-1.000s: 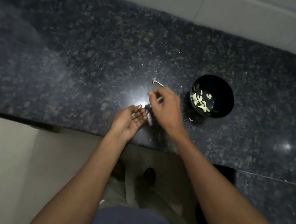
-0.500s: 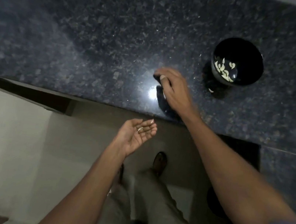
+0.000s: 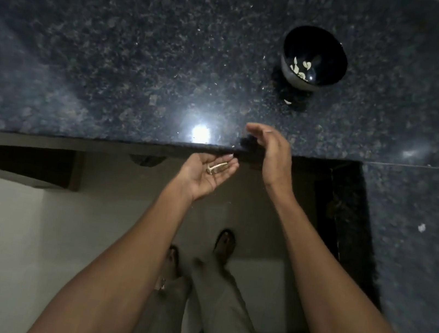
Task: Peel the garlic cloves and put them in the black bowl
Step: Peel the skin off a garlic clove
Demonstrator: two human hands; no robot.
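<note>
The black bowl (image 3: 328,51) stands on the dark granite counter (image 3: 116,49) at the upper right, with several pale peeled garlic cloves (image 3: 300,68) inside. One pale piece (image 3: 288,101) lies on the counter just in front of the bowl. My left hand (image 3: 205,177) is cupped palm up just below the counter's front edge, and a small garlic stem with bits of skin (image 3: 215,168) rests in the palm. My right hand (image 3: 271,151) hovers edge-on over the counter's front edge beside the left, fingers relaxed and holding nothing.
The counter turns a corner at the right, where a white scrap (image 3: 421,227) lies. Bright light reflections (image 3: 200,132) shine near the front edge. Below are the pale floor and my legs and feet (image 3: 224,243).
My left hand has come up to the counter's edge with the scraps in its palm. My right hand has lifted off the counter and drawn back toward the edge. The view shifted.
</note>
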